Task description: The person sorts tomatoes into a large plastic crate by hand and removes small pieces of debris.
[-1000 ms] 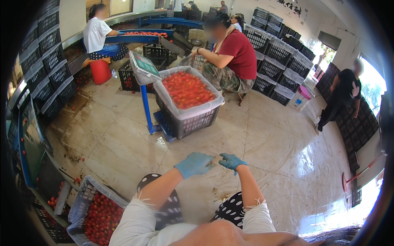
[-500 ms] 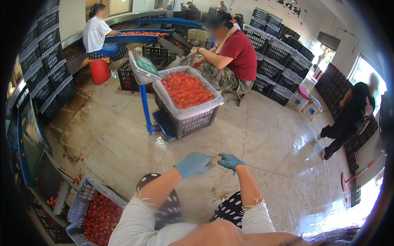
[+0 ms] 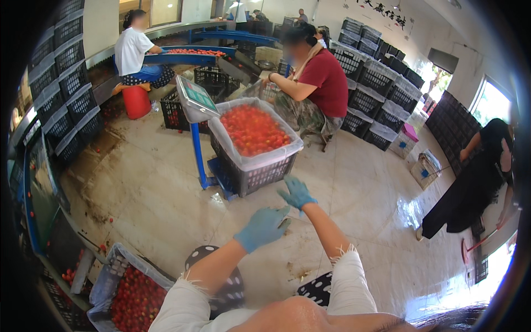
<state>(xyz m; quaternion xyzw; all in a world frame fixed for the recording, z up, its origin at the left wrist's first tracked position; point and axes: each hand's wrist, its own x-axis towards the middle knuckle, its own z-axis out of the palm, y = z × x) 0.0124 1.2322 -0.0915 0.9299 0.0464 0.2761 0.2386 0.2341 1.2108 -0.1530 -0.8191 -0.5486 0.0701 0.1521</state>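
Both my hands wear blue gloves and are held out over the tiled floor, before the lined crate. My left hand (image 3: 263, 228) has its fingers stretched toward the right, with a dark patch near the fingertips and nothing visible held. Farther forward, my right hand (image 3: 298, 195) spreads its fingers, nearest to the crate's front corner but apart from it. That black crate (image 3: 260, 178), lined with clear plastic, is heaped with small red tomatoes (image 3: 254, 130). It rests on a blue-framed platform scale (image 3: 200, 155), whose display head stands at its left.
At my lower left stands another lined crate of tomatoes (image 3: 135, 296) beside a sorting machine (image 3: 47, 210). A person in dark red (image 3: 326, 83) squats behind the scale. Another in black (image 3: 475, 177) is at right. Stacked crates (image 3: 69, 83) rise at left; loose tomatoes lie on the floor.
My right hand has moved forward toward the crate and its fingers have spread. My left hand has shifted only slightly. The person in black has come nearer along the right side.
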